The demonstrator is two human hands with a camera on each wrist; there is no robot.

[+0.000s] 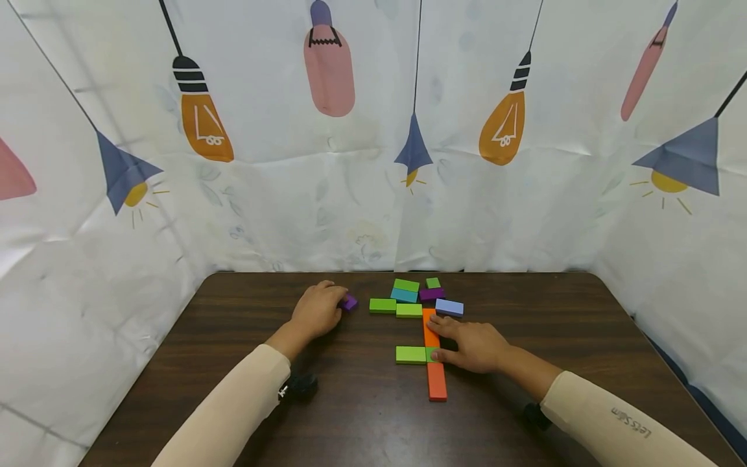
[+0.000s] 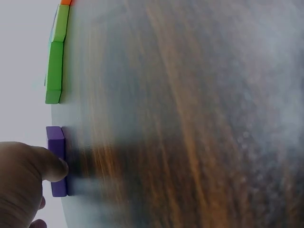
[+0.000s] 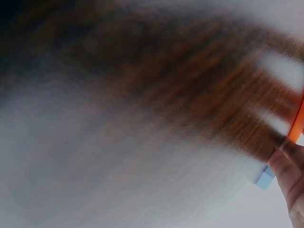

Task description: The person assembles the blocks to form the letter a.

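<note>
At the far left of the layout, my left hand (image 1: 318, 309) pinches a purple block (image 2: 56, 135); the thumb lies on its near face in the left wrist view. My right hand (image 1: 475, 344) rests its fingertips on an orange block (image 1: 429, 316) and its thumb at a small green block (image 1: 430, 354). Below that green block, a red-orange block (image 1: 436, 383) continues the upright line. A light green block (image 1: 411, 355) adjoins it on the left. In the right wrist view, the fingers partly hide the blocks.
Behind the orange block lie green blocks (image 1: 382, 305), a teal block (image 1: 404, 295), another purple block (image 1: 432, 294), a small green piece (image 1: 432, 283) and a light blue block (image 1: 449, 307). A patterned white cloth (image 1: 362, 214) hangs behind the dark wooden table (image 1: 350, 415).
</note>
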